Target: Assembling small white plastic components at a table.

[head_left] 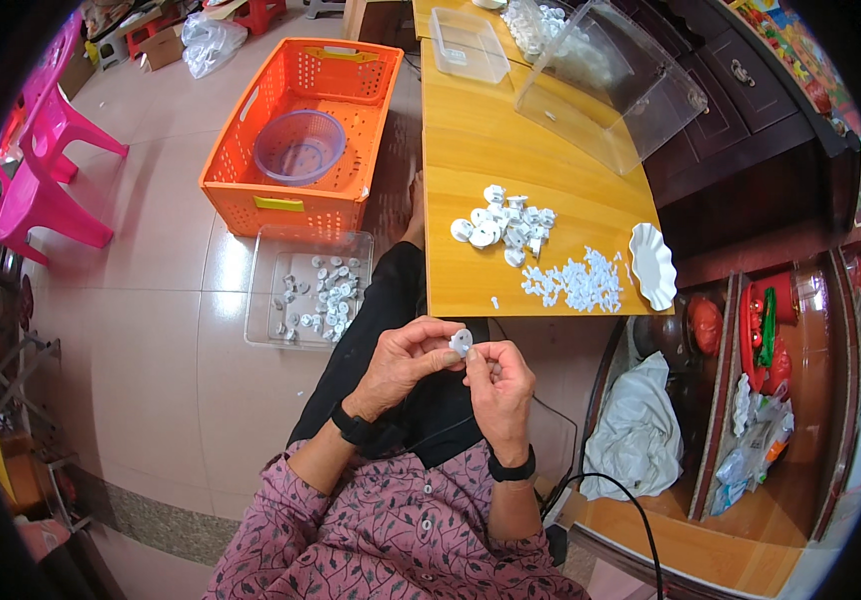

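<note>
My left hand (406, 362) and my right hand (501, 385) meet over my lap, both pinching a small round white plastic part (461, 342) between their fingertips. Just ahead, on the wooden table (471, 160), lies a heap of larger white plastic parts (506, 225). Beside it sits a pile of small white pieces (579, 282). A white scalloped dish (653, 265) rests at the table's right edge. Both wrists wear black bands.
On the floor to my left a clear tray (306, 290) holds several white parts. Behind it stands an orange crate (303, 135) with a purple bowl (299, 146). Clear plastic boxes (606, 80) sit at the table's far end. Pink chairs (41, 170) stand far left, shelves on the right.
</note>
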A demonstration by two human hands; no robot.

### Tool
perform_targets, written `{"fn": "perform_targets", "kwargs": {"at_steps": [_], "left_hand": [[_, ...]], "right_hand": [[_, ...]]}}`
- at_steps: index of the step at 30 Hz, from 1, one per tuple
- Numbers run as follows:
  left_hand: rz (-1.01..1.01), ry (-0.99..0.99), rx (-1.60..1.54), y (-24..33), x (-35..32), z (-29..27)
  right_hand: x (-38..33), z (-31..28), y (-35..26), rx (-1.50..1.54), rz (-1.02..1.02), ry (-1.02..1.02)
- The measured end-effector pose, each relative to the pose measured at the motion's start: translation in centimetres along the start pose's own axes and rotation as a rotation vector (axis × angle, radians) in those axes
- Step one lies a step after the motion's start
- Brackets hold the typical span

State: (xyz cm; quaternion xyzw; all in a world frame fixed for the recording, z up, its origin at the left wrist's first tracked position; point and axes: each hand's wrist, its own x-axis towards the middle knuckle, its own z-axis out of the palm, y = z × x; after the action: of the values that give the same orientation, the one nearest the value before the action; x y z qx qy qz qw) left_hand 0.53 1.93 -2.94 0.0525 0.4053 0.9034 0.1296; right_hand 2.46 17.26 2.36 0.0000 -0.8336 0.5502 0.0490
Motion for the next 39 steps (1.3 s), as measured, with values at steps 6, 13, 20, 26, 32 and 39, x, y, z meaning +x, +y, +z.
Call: {"fn": "perform_targets", "kwargs": {"at_steps": [6, 13, 20, 26, 32, 39], "left_hand": [[0.029, 0.003, 0.050, -0.1, 0.0, -0.1], [0.036, 0.001, 0.039, -0.1, -0.1, -0.2], [0.062, 0.001, 0.119, -0.2, -0.1, -0.5], [0.084, -0.029, 0.124, 0.0, -0.1, -1.0], [0.050, -0.015, 0.003, 0.3, -0.2, -0.6], [0.089, 0.011, 0.114, 1.0, -0.3, -0.9]], "right_hand": [[0.2, 0.3, -0.8, -0.192, -0.110, 0.001], [0.2, 0.4, -0.7, -0.253, -0.180, 0.000], [0.0, 1.2, -1.0, -0.256, -0.193, 0.047], [-0.1, 1.0, -0.3, -0.195, -0.190, 0.002], [-0.2, 0.8, -1.2, 0.153, 0.115, -0.052], [0.3, 1.7, -1.2, 0.169, 0.117, -0.050]]}}
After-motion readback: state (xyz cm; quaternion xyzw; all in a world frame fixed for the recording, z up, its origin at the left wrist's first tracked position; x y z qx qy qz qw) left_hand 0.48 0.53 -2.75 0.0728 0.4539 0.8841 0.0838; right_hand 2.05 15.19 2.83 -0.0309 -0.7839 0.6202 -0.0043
